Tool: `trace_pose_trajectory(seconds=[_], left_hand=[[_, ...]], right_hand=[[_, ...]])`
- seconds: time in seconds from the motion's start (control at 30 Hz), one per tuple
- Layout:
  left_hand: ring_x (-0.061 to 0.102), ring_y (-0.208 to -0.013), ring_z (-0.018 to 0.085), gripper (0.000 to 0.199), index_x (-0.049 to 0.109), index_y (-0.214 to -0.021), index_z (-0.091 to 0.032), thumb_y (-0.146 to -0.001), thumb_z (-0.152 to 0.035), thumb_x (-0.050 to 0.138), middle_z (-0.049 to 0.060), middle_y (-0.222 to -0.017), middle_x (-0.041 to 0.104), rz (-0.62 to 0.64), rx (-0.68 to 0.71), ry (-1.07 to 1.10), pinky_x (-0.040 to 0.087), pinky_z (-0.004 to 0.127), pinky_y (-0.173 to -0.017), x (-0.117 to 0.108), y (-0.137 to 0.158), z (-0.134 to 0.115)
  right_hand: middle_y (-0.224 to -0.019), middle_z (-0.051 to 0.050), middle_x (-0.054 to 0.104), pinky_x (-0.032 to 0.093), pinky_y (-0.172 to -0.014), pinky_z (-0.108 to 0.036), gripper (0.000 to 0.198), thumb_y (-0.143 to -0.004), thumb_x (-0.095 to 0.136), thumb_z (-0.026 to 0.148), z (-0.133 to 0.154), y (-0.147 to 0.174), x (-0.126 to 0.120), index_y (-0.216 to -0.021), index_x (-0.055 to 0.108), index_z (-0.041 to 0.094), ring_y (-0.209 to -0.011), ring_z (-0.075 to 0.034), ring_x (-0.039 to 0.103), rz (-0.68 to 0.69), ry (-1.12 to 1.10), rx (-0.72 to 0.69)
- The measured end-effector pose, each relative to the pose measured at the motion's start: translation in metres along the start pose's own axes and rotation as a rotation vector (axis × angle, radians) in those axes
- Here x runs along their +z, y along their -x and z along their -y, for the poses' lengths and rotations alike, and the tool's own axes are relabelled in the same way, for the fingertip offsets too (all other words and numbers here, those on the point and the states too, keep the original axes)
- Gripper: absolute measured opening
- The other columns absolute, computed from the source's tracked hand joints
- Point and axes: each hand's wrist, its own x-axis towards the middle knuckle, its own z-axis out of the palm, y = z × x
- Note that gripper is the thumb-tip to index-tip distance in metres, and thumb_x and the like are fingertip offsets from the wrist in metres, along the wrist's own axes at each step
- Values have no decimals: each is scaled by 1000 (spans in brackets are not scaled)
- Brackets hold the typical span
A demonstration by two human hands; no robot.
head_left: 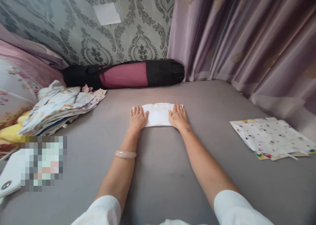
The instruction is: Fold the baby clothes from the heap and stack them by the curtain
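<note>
Left hand: I see the person's left hand (138, 118) palm down on the near-left end of the white cloth, fingers straight and slightly spread, thumb out to the side, gripping nothing.
Right hand: the person's right hand (178, 116) mirrors it at the other end, flat, fingers extended and a little apart, closed on nothing.
Folded white cloth (158, 115): it lies in a flat, wide strip on the grey sheet (158, 165), straight ahead of the person, between and partly under both hands.
Forearms: both reach forward from white sleeves (106, 209); a pale bangle (125, 154) circles the left one, and small dark marks show at the right wrist.
Left-side clothes pile (65, 101): printed, light-coloured garments sit stacked, well apart from the hands, with yellow fabric (8, 133) beside them.
White device (14, 172): it rests at the near left, next to a blurred-out patch I cannot make out.
Right-side printed fabric (274, 136): it lies flat in layers, well apart from the right hand.
Black-and-maroon carry bag (124, 75): it stretches along the patterned wallpaper (95, 50), beside the mauve curtain (217, 34).
</note>
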Motion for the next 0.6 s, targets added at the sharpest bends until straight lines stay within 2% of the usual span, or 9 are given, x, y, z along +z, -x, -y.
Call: trace_pose_trajectory(seconds=[0.13,0.23,0.37,0.47,0.6], left_hand=[[21,-147,31,71,34,-148,-4,-98,-49,14,17,-157,30,9,4,-5,14,48,-120,3,0,2],[23,-147,31,69,37,-147,-4,-99,-48,15,18,-156,32,-30,13,-13,14,50,-120,1,0,-2],[20,-148,28,65,36,-148,-7,-100,-45,15,15,-157,30,-96,121,2,11,48,-121,-2,4,-21],[21,-148,28,62,35,-149,-9,-100,-44,18,13,-157,30,-32,178,38,13,47,-121,0,8,-34],[23,-147,30,59,37,-147,-9,-100,-42,26,15,-157,31,44,176,164,16,50,-119,2,8,-37]], right_hand=[[-158,-19,24,15,-119,-42,63,-100,22,36,-2,1,1,-149,29,-2,-147,-29,17,7,0,6],[-158,-19,25,14,-119,-43,61,-100,23,35,2,1,-2,-149,31,-2,-147,-29,18,-21,0,-7],[-159,-15,24,9,-120,-42,59,-101,23,34,18,5,-3,-151,30,3,-148,-25,16,-43,-38,-147],[-159,-12,24,9,-120,-42,59,-101,23,34,28,8,1,-151,29,6,-148,-23,16,10,-70,-221],[-159,-11,25,10,-120,-43,58,-101,22,35,27,9,5,-152,30,7,-148,-23,17,65,-74,-219]])
